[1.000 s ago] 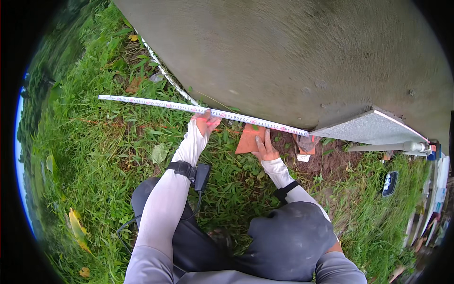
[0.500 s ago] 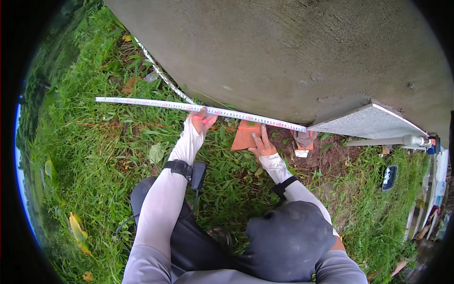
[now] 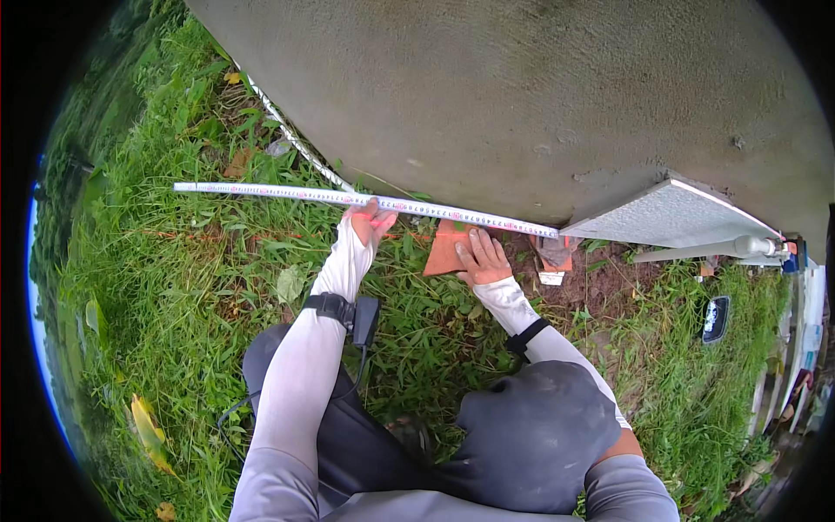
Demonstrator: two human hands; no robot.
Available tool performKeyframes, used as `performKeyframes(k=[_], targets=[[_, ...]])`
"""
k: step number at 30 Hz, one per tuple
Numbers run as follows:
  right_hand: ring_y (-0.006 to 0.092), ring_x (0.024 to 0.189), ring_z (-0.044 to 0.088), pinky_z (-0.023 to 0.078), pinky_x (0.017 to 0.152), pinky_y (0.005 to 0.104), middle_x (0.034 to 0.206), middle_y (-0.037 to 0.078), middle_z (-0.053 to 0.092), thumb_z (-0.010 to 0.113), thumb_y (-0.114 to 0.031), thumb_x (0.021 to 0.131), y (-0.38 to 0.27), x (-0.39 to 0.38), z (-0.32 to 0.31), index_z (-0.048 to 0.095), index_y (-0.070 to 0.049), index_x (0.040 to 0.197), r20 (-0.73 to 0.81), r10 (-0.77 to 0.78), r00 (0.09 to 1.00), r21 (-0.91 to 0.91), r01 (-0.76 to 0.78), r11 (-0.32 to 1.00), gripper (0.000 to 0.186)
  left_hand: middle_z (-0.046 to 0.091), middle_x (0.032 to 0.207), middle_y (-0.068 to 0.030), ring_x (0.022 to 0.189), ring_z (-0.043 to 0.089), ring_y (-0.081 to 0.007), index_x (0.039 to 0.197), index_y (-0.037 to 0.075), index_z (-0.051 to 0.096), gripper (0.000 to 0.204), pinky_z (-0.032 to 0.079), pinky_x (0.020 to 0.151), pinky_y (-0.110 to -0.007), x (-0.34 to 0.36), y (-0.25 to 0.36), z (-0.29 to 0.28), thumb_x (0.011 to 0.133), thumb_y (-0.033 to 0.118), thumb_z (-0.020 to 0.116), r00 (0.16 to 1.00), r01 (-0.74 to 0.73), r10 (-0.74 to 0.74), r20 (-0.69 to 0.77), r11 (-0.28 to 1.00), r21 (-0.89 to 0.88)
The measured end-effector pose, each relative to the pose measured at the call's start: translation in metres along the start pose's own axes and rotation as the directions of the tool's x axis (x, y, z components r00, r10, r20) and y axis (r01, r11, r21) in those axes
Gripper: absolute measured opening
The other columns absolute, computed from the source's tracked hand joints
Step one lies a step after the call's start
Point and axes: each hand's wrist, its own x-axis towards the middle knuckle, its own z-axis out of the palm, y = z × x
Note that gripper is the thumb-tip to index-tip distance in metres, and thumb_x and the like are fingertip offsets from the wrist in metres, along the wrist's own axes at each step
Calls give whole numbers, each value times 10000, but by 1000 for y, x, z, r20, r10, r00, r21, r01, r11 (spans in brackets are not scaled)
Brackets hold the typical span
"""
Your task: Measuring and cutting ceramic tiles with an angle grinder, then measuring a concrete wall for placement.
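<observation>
A long white measuring tape [image 3: 287,191] stretches from above the grass at the left to the corner where the grey tile meets the wall. My left hand [image 3: 372,221] pinches it near its middle, with the thumb on top. Under and beside my right hand [image 3: 485,257] lies a flat orange-brown tile piece [image 3: 444,252]; the hand rests on its right side, fingers stretched out, just below the tape and not gripping it. The tape's right end lies close to the lower corner of the light-grey tile [image 3: 670,213], which stands against the wall.
The rendered wall [image 3: 522,96] fills the top. A white pipe [image 3: 696,255] runs beside the grey tile. An orange brick piece [image 3: 557,261] sits on bare soil. A white braided hose [image 3: 291,130] follows the wall's foot. A red line crosses the grass. A black-rimmed object [image 3: 716,319] lies right.
My right hand has come off the tape's lower edge and flattened onto the orange-brown tile piece. The tape's right end has shifted slightly left; my left hand stays put.
</observation>
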Motion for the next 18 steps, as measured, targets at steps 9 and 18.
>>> performKeyframes(k=[9,18], targets=[[381,1159,577,481,981,440,1278,184,596,765,-93,766,-18,-2,-100,606,-25,1205,-136,132,982,270,-91,958,471,627,1068,-199,862,676,-292,1158,-79,497,264,610,720,-338,8,31,-24,985,110,563,993,-96,94,-73,995,-23],[329,965,657,531,773,420,1114,158,643,766,-200,762,-17,38,-126,554,-47,1241,117,36,992,140,-53,989,545,657,1112,-171,976,669,-268,1118,2,570,273,559,859,-354,-51,52,-35,925,166,672,982,-33,21,185,998,61]])
